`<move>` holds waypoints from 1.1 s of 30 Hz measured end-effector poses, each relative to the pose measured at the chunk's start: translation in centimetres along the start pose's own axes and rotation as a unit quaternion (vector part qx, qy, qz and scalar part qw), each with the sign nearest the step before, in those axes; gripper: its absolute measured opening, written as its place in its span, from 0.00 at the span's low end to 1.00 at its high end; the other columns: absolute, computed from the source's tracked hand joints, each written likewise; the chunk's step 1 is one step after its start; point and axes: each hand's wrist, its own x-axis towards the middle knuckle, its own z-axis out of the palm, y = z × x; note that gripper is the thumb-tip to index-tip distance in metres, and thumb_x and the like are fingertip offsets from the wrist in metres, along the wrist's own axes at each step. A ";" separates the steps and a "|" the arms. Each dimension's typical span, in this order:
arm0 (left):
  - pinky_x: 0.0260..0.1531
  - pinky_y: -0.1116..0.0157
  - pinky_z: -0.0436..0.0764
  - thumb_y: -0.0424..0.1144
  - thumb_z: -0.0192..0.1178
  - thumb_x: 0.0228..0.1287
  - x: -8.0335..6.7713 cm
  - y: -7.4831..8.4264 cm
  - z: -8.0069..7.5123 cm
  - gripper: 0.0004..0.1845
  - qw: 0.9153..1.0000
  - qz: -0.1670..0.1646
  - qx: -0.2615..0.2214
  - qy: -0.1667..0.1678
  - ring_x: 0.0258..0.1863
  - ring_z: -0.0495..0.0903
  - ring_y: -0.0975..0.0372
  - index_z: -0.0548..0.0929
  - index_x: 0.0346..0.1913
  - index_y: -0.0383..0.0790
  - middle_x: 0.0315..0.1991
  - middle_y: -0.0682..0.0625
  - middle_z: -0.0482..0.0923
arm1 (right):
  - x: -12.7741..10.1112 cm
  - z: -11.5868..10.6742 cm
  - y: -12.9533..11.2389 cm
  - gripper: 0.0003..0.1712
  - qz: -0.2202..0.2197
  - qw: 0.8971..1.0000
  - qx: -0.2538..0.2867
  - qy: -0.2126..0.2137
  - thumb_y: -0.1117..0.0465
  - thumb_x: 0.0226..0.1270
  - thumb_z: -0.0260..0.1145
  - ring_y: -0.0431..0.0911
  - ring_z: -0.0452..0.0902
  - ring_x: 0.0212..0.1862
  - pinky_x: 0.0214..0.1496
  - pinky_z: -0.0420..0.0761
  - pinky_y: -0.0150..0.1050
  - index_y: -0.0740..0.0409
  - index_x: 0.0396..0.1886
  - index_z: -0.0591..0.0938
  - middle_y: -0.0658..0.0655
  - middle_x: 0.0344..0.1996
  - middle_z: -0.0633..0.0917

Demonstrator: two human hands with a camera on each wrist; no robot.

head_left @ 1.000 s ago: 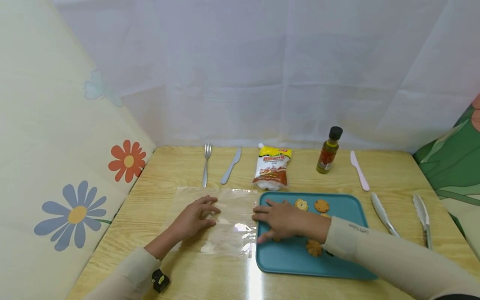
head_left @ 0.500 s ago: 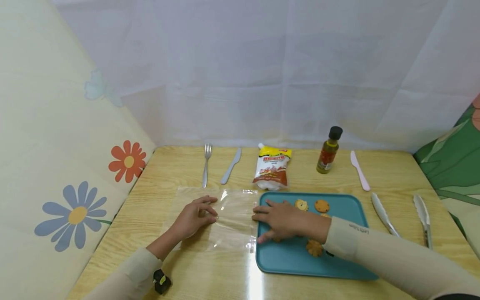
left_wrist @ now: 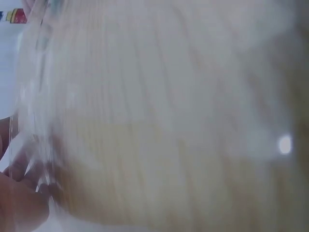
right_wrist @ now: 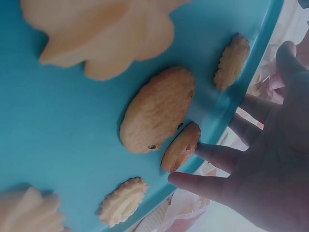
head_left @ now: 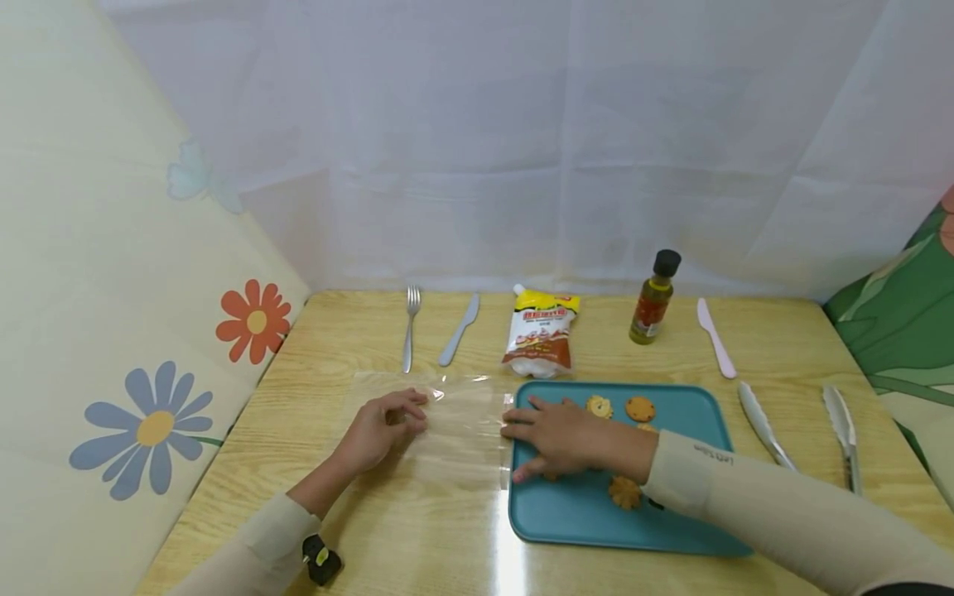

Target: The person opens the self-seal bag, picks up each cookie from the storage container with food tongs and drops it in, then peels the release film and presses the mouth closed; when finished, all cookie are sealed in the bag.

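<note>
Head view: left hand (head_left: 380, 430) w/ fingers curled, pinching the clear plastic bag (head_left: 455, 430), which lies flat on the wood-grain table (head_left: 417, 546) between both hands. Right hand (head_left: 559, 439) flat, fingers spread, palm down on the teal tray's (head_left: 693, 406) near-left part, fingertips reaching the bag's edge. Cookies (head_left: 639, 409) on the tray just beyond & beside the right hand. Past the left hand: fork (head_left: 409, 327) & table knife (head_left: 459, 329). Past the right: sauce pouch (head_left: 540, 335), small bottle (head_left: 654, 298), pale plastic knife (head_left: 715, 338); tongs (head_left: 801, 430) off to its outer side. White curtain (head_left: 522, 141) behind the table, flower-print panel (head_left: 112, 290) on the left hand's side. Left wrist view: v. blurred, wood grain through plastic film (left_wrist: 38, 96), fingers at the lower corner, grip can't be made out. Right wrist view: right hand (right_wrist: 270, 159) w/ fingers straight & apart over the tray rim (right_wrist: 241, 96), several cookies (right_wrist: 157, 108) on teal just beside the fingertips.
</note>
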 end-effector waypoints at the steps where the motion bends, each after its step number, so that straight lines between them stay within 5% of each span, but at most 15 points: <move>1: 0.74 0.49 0.63 0.29 0.71 0.63 0.0 0.0 0.0 0.03 1.000 0.001 -0.007 0.004 0.73 0.70 0.44 0.89 0.38 0.37 0.59 0.41 0.84 | 0.0 0.0 0.0 0.45 0.000 1.000 0.000 -0.001 0.26 0.69 0.56 0.58 0.51 0.82 0.72 0.63 0.69 0.36 0.80 0.65 0.43 0.81 0.60; 13: 0.64 0.78 0.67 0.26 0.66 0.68 -0.2 -0.2 -0.4 0.06 0.992 0.021 -0.119 0.025 0.72 0.70 0.44 0.86 0.44 0.25 0.54 0.32 0.84 | 0.0 -0.1 0.1 0.45 0.000 1.000 0.005 -0.004 0.26 0.69 0.56 0.58 0.50 0.82 0.73 0.62 0.69 0.38 0.80 0.65 0.44 0.81 0.60; 21: 0.56 0.75 0.78 0.31 0.65 0.71 -0.1 -1.0 -1.2 0.11 0.989 0.009 -0.142 0.025 0.57 0.80 0.74 0.85 0.48 0.24 0.53 0.35 0.86 | 0.1 0.1 0.3 0.45 -0.002 1.000 0.005 -0.003 0.25 0.69 0.56 0.57 0.50 0.82 0.73 0.63 0.68 0.37 0.80 0.65 0.44 0.81 0.60; 33: 0.57 0.74 0.78 0.32 0.64 0.72 -0.1 -1.8 -2.2 0.12 0.965 -0.040 -0.261 -0.002 0.56 0.83 0.69 0.82 0.48 0.23 0.53 0.53 0.88 | 0.0 -0.1 0.2 0.44 -0.004 1.000 0.015 -0.002 0.27 0.70 0.56 0.58 0.50 0.82 0.73 0.62 0.68 0.38 0.80 0.66 0.44 0.81 0.59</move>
